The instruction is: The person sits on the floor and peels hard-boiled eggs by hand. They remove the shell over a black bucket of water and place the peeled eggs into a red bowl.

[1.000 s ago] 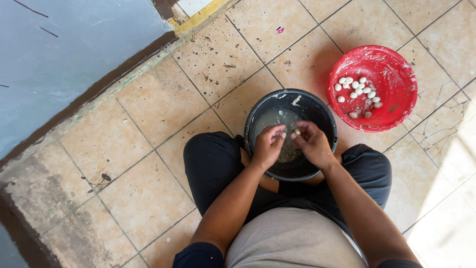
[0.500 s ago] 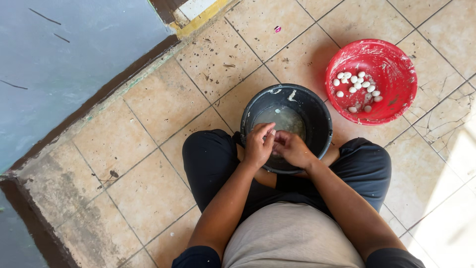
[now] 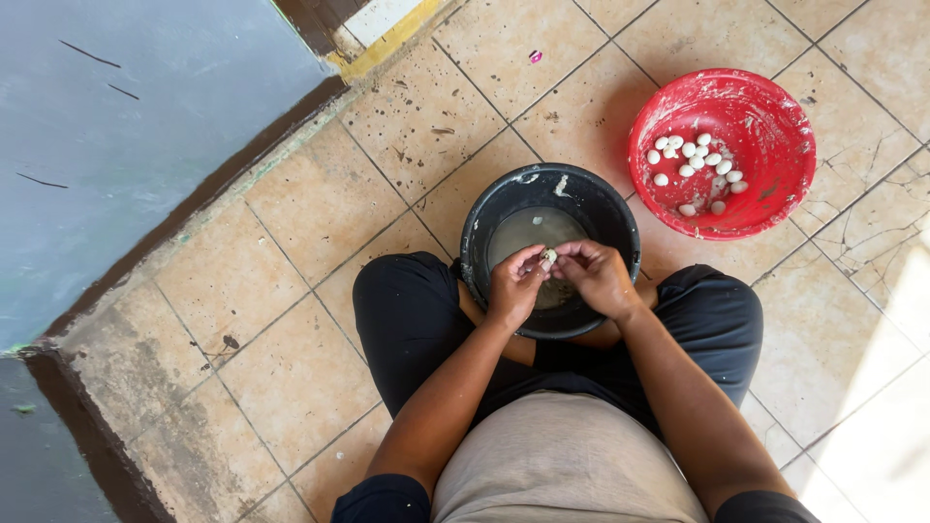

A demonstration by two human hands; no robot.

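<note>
Both hands, left hand (image 3: 511, 286) and right hand (image 3: 599, 276), pinch one small white egg (image 3: 550, 256) over the black bucket (image 3: 484, 218), apparently peeling it.

Seen from above, a seated person's left hand (image 3: 513, 286) and right hand (image 3: 596, 276) pinch a small white egg (image 3: 550, 256) over a black bucket (image 3: 484, 223); a red bowl (image 3: 785, 136) sits nearby on tiles.

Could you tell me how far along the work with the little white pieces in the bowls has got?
Done: a small pile of white pieces lies in the red bowl. In hand: the left hand and right hand pinch one small pale piece over the black bucket, which holds cloudy liquid. What remains in that liquid is hidden.
</note>
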